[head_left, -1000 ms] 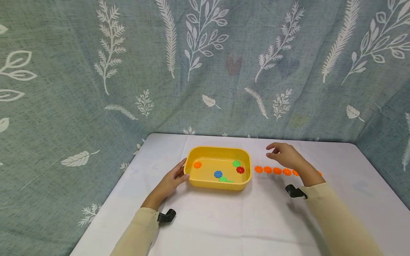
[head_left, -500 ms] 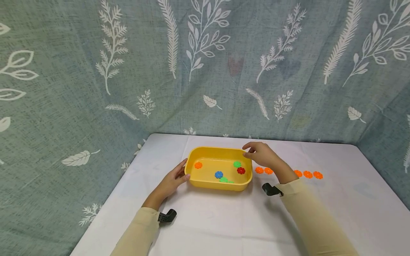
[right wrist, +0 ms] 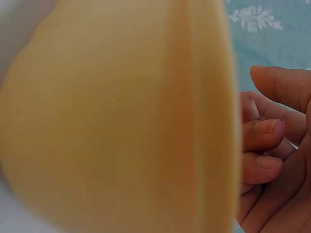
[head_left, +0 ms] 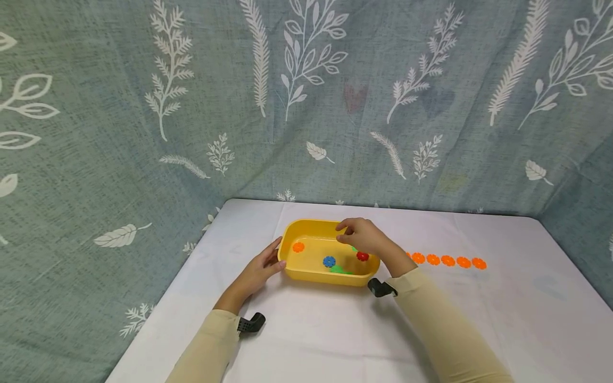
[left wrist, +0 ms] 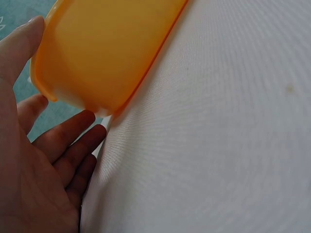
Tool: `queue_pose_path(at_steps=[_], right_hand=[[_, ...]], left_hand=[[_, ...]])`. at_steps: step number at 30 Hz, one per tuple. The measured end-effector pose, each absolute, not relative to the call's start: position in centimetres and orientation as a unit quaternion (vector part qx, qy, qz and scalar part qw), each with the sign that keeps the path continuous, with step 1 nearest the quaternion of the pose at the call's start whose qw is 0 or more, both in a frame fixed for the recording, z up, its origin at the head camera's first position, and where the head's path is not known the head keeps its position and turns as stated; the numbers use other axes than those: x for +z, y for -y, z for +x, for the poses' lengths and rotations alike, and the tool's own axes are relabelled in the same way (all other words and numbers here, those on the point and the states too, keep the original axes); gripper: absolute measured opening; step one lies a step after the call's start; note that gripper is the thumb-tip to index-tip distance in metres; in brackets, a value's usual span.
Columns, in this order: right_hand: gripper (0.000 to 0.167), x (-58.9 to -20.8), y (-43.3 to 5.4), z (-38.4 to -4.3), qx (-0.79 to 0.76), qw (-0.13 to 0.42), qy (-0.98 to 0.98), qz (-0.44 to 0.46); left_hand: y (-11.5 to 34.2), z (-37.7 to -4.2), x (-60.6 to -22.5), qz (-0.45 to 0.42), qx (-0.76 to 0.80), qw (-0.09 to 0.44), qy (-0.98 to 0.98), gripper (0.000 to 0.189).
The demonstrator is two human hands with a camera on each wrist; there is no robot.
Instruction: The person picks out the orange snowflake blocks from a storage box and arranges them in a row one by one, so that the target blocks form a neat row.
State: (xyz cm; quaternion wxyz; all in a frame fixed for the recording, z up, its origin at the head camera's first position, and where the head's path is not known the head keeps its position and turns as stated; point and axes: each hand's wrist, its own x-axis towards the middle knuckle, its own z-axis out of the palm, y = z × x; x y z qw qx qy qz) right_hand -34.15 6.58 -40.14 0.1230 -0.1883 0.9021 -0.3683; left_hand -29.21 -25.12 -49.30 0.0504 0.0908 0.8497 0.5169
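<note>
My left hand [head_left: 255,272] holds the left end of a yellow plastic tray [head_left: 316,275], thumb and fingers either side of its corner. In the left wrist view the thumb [left wrist: 29,41] lies at the tray's rim. Above the tray's right half hovers my right hand [head_left: 366,238], its fingers loosely bent and nothing visible between them. Inside lie notched, flower-shaped plastic discs: an orange disc [head_left: 298,247], a blue disc [head_left: 329,261], a red disc [head_left: 362,256] and green discs [head_left: 338,269]. One green disc is partly hidden by the right hand. The tray wall [right wrist: 121,116] fills most of the right wrist view.
Right of the tray, a row of several orange discs [head_left: 448,260] lies on the white tablecloth [head_left: 306,330]; its left end is behind the right forearm. A grey-green leaf-patterned curtain [head_left: 268,159] hangs behind and to the left of the table.
My right hand has moved left from over the orange row, across the tray's right rim, to above its inside. The left hand stays at the tray's left end.
</note>
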Motion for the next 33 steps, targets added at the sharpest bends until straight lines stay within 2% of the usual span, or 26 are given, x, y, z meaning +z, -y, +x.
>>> queue_pose_path(at_steps=[17, 33], right_hand=[[0.037, -41.4, -1.0, -34.2, -0.356, 0.131, -0.894, -0.237], [0.033, -43.3, 2.4, -33.9, -0.351, 0.140, -0.897, -0.231]], left_hand=[[24.7, -29.1, -49.2, 0.064, 0.513, 0.057, -0.854, 0.074], [24.8, -29.0, -49.5, 0.060, 0.508, 0.047, -0.858, 0.072]])
